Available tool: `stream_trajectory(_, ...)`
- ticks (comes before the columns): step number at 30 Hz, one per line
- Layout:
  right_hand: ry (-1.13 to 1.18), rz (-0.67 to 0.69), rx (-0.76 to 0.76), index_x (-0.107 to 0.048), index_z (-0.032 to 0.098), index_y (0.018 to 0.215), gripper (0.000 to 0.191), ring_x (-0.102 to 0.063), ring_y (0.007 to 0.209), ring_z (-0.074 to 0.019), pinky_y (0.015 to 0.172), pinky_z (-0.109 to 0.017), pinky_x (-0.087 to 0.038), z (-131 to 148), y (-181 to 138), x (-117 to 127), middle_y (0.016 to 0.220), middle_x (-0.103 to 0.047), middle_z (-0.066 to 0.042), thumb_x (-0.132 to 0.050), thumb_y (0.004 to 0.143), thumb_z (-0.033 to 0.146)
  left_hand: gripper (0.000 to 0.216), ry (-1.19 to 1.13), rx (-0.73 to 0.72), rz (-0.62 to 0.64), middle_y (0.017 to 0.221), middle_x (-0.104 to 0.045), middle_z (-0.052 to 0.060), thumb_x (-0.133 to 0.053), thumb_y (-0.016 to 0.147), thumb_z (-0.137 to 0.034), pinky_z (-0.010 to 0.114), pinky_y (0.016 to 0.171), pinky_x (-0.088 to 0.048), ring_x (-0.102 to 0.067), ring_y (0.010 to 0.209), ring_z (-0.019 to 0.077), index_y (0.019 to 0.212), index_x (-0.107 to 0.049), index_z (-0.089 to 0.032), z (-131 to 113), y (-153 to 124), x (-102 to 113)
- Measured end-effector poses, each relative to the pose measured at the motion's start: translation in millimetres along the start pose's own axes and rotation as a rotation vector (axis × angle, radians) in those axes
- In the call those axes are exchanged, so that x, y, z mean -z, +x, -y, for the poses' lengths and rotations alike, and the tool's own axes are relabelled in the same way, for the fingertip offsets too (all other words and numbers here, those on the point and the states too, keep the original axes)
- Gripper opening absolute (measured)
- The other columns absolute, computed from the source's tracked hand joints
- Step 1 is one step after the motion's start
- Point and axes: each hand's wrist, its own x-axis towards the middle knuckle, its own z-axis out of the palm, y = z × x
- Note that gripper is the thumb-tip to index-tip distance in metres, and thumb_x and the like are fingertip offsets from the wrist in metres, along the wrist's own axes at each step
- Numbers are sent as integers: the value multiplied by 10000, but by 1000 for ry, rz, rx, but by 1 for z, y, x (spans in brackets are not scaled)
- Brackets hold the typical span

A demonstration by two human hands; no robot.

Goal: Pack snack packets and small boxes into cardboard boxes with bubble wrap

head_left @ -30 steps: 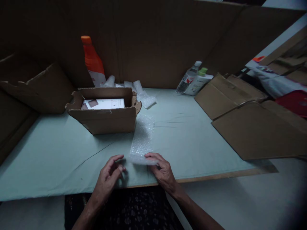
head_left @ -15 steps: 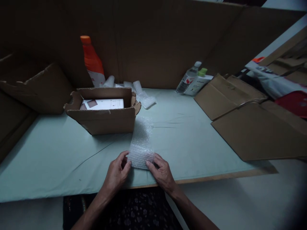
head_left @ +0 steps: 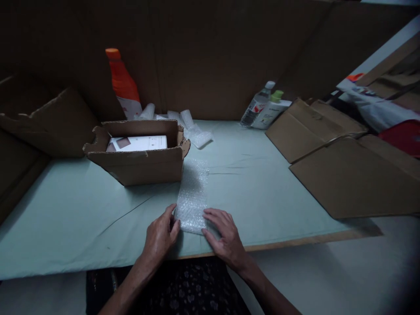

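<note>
A strip of clear bubble wrap (head_left: 193, 192) lies on the pale green table (head_left: 262, 192), running from the front edge toward an open cardboard box (head_left: 141, 164). Its near end looks folded or rolled over. My left hand (head_left: 160, 236) pinches that near end at its left side. My right hand (head_left: 226, 236) presses on the right side of the roll with fingers spread fairly flat. Inside the box lies a white flat packet (head_left: 138, 143).
An orange bottle (head_left: 123, 85) stands behind the box, with more bubble wrap pieces (head_left: 193, 129) beside it. Two bottles (head_left: 265, 109) lean at the back. Flattened cardboard sheets (head_left: 348, 170) cover the right side. Cardboard walls enclose the back and left.
My left hand came in from the left and took hold of the bubble wrap's near end. Both hands have rolled that end over, and my right fingers have flattened onto it.
</note>
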Motion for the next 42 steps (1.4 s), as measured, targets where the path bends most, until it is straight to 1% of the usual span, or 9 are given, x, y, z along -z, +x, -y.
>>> stream_trajectory(3,-28,157,89,-626,252,1168,314,-603,1160,-299,939,-494,-503,5,1,-4,1242,-668,-101,-659,863,184,438,14,-90,-51,982,-707,65,-538,871,-293,311,754,-467,-652,796,210,1299,-582,-216,4,-5,-2)
stream_trajectory(5,-44,190,105,-639,248,1137,286,-605,1151,-296,940,-495,-503,6,3,-8,1229,-675,-101,-649,865,160,416,33,-161,-59,1099,-679,88,-522,897,-311,311,751,-490,-649,794,198,1297,-575,-209,6,-9,-2)
stream_trajectory(12,-26,137,128,-666,217,1028,167,-629,1071,-280,904,-477,-520,4,12,-13,1119,-715,-93,-629,890,131,356,96,-193,-112,1264,-596,116,-526,923,-323,304,690,-537,-613,641,131,1250,-589,-197,10,-16,3)
stream_trajectory(16,-33,135,126,-670,213,1011,158,-636,1048,-275,889,-466,-524,3,13,-14,1099,-722,-85,-640,886,122,349,144,-303,-108,1332,-576,119,-531,915,-283,297,686,-546,-615,639,121,1251,-586,-207,14,-17,1)
stream_trajectory(20,-25,107,134,-669,206,1021,176,-638,1053,-265,893,-450,-530,3,12,-15,1105,-724,-86,-636,884,101,345,102,-373,-129,1299,-592,103,-530,898,-240,277,642,-541,-584,587,98,1239,-576,-217,17,-16,-2)
stream_trajectory(26,7,75,140,-653,210,1066,200,-633,1079,-261,909,-453,-540,3,11,-18,1132,-711,-95,-613,899,108,273,18,-366,-158,1012,-665,50,-509,920,-226,259,652,-528,-611,644,126,1171,-610,-199,19,-10,-3)
stream_trajectory(31,2,96,141,-639,216,1080,206,-625,1099,-272,904,-470,-533,3,9,-19,1164,-697,-101,-620,896,127,266,-7,-373,-209,891,-659,31,-499,927,-222,255,654,-514,-616,672,140,1150,-639,-188,22,-9,-4)
stream_trajectory(37,-1,97,142,-637,214,1062,201,-625,1090,-271,903,-465,-523,3,9,-19,1159,-698,-101,-629,886,117,217,-14,-339,-230,833,-666,32,-512,913,-224,262,656,-510,-636,694,155,1052,-669,-168,23,-10,-7)
stream_trajectory(42,15,82,148,-650,211,1046,191,-633,1069,-266,885,-456,-520,3,9,-19,1132,-710,-100,-616,892,104,230,-28,-376,-219,846,-652,29,-520,896,-200,252,643,-523,-624,671,141,1077,-661,-177,23,-13,-5)
